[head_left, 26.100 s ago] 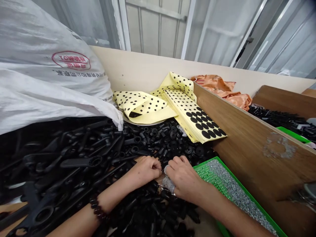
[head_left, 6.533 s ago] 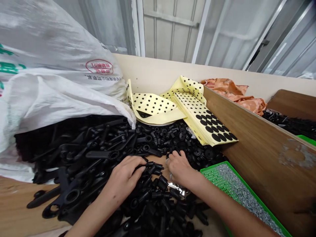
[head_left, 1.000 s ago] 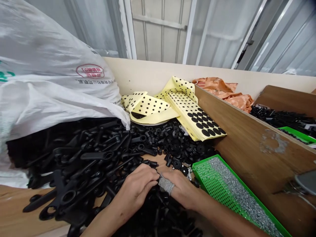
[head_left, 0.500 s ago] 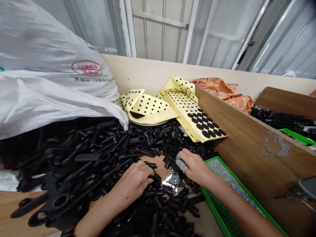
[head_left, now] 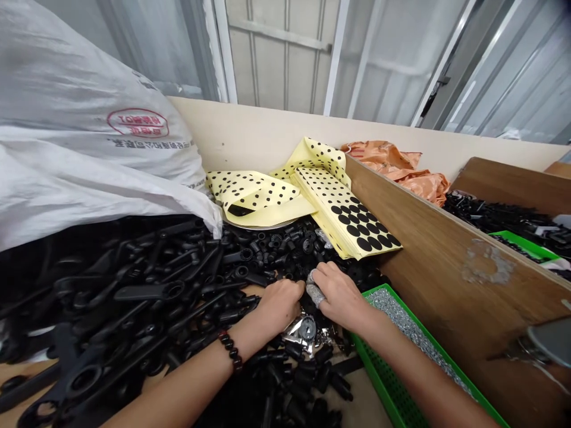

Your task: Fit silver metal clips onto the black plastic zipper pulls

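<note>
My left hand [head_left: 282, 302], with a dark bead bracelet [head_left: 231, 351] on its wrist, is closed among the black plastic parts; its fingertips are hidden behind the knuckles. Close against it on the right, my right hand [head_left: 336, 292] is closed too, with grey wrapping [head_left: 314, 291] around a finger. What either hand pinches does not show. Just below them lie a round grey disc [head_left: 307, 327] and shiny silvery pieces. Small black cylindrical parts [head_left: 307, 371] are heaped nearer me, and longer black handle-like parts [head_left: 147, 291] spread to the left.
At right stands a green basket [head_left: 384, 380] holding small metal pieces [head_left: 408, 324], beside a wooden divider [head_left: 428, 267]. Behind are yellow sticker sheets [head_left: 312, 205] with black dots. A big white sack [head_left: 89, 148] fills the left. A tool-like object [head_left: 542, 345] juts in at far right.
My left hand has moved right and up from the black cylinders to meet my right hand. The right hand has shifted slightly left in the picture, and the whole view has turned a little.
</note>
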